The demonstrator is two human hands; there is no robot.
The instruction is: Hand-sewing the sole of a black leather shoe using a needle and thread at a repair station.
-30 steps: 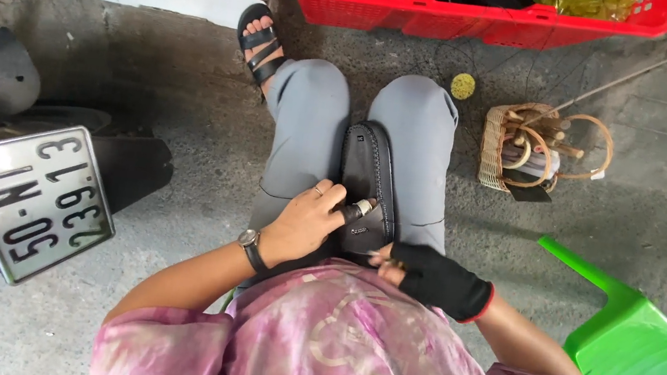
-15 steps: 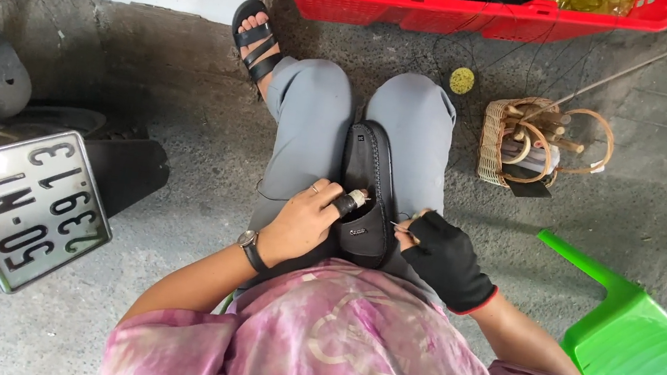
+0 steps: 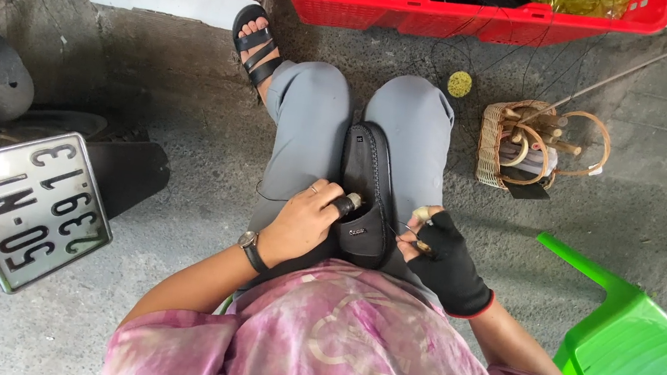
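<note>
Since the earlier frames, the left hand (image 3: 305,225) has been slid down the black shoe (image 3: 368,192) toward its heel, and the right hand (image 3: 441,256) has been drawn slightly outward. The shoe is laid lengthwise between the knees, toe pointing away. It is gripped at its heel side by the left hand, fingers curled closed. The gloved right hand is pinched shut on something small at the shoe's edge, seemingly a needle; stitching appears to be in hand. A red crate (image 3: 465,13), wicker basket (image 3: 517,142), green chair (image 3: 627,351) and parked scooter (image 3: 26,201) are placed around; nothing is set in the way
</note>
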